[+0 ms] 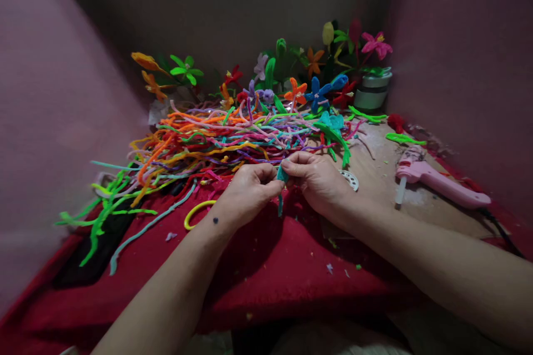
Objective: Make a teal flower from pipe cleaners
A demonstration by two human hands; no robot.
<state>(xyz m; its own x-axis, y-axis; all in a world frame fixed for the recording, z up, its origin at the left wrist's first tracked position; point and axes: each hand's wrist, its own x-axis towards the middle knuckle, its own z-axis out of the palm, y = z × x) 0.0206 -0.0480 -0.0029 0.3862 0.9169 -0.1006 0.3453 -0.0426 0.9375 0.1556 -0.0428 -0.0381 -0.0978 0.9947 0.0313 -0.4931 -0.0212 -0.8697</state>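
Both of my hands meet over the red cloth near the middle of the view. My left hand (254, 186) pinches a teal pipe cleaner (282, 173) from the left, and a short end of it hangs below the fingers. From the right, my right hand (314, 177) pinches the same piece between thumb and forefinger. The teal piece looks folded or looped where the fingers meet, partly hidden by them. Just beyond my hands lies a large heap of loose pipe cleaners (208, 138) in many colours. A teal flower with green leaves (333, 127) rests at its right side.
A pink glue gun (449, 183) lies on a brown board (370, 150) at right. Finished pipe cleaner flowers (295, 90) and a striped pot (372, 91) stand behind. A yellow ring handle (195, 215) and a dark flat object (94, 255) lie left on the red cloth (258, 288).
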